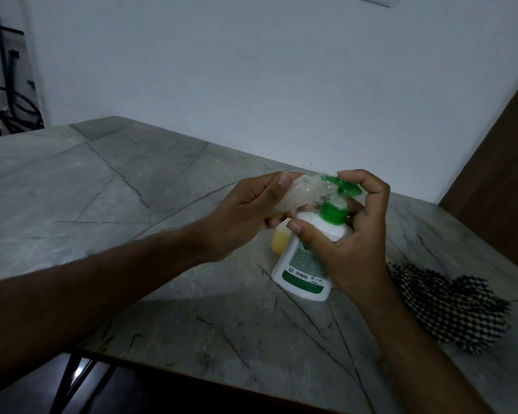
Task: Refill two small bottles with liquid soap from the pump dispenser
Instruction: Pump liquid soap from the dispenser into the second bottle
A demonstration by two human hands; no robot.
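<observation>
Head view. Left hand (245,209): raised, fingers curled round a clear small bottle (299,192), tilted, mouth at the green nozzle. Right hand (353,234): wrapped round the white pump dispenser (302,264), standing on the marble counter (132,180), fingers arched over the pump head (346,186). Yellow-filled bottle (280,242) behind. Checked cloth (455,309) to the right.

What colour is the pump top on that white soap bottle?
Green: the pump top and its collar are bright green, clearest in the head view, the only one.
</observation>
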